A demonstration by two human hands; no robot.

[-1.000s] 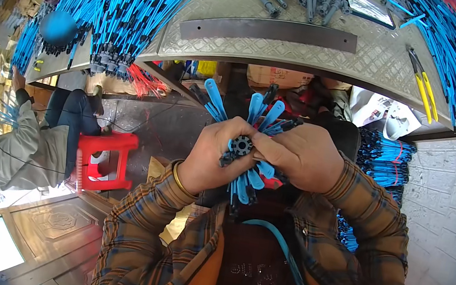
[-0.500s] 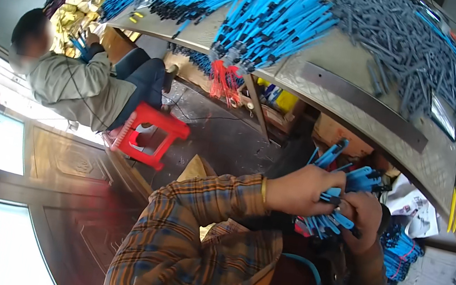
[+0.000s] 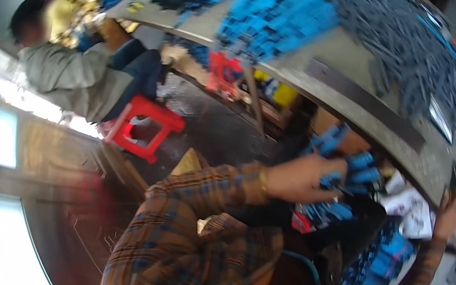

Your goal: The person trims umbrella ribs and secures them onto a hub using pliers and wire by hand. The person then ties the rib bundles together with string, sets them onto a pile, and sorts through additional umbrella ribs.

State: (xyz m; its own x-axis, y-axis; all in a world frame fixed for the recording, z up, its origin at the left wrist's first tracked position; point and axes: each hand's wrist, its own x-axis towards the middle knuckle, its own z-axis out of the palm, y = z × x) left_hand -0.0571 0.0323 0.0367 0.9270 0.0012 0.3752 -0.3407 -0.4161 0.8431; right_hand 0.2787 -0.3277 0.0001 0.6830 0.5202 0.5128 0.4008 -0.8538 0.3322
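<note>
My left hand (image 3: pixel 305 179) is closed around a blue strip-like piece (image 3: pixel 329 180) above my lap; its exact kind is too blurred to make out. More blue pieces (image 3: pixel 362 167) with dark parts lie just beyond and below that hand. At the table's right front edge, my right hand (image 3: pixel 450 216) reaches over the spot of a pair of pliers (image 3: pixel 454 175). Only the tool's dark tip shows past the fingers, its handles being covered. Motion smears the fingers, so their grip cannot be told.
The long table (image 3: pixel 296 69) carries heaps of blue strips (image 3: pixel 280 17) and a grey pile (image 3: pixel 392 40). Bundled blue pieces (image 3: pixel 381 261) are low at my right. A co-worker (image 3: pixel 75 76) sits at the left near a red stool (image 3: pixel 145 125).
My right hand has left the blue pieces by my left hand and moved right to the table edge, covering the pliers' yellow handles. My left hand has stayed nearly in place.
</note>
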